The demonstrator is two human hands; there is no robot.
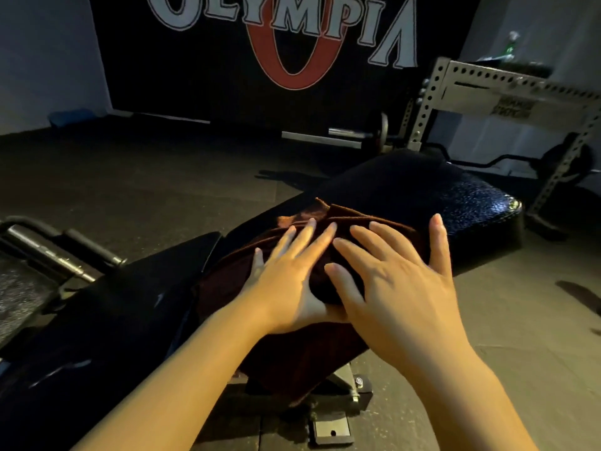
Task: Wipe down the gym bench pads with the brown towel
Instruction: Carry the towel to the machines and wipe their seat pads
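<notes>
The brown towel [292, 356] lies bunched across the black gym bench, over the gap between the long back pad [422, 190] and the nearer seat pad [113, 320]. Part of the towel hangs down over the bench's near side. My left hand [286, 281] lies flat on the towel with fingers spread. My right hand [396, 288] presses on the towel beside it, fingers straight and spread, its heel overlapping the left thumb. Neither hand curls around the cloth.
The bench's metal frame and foot [331, 431] stand on the dark rubber floor. A perforated steel rack [507, 92] and a curl bar [507, 157] stand at the back right. A bar handle [58, 249] sticks out at the left. A banner covers the far wall.
</notes>
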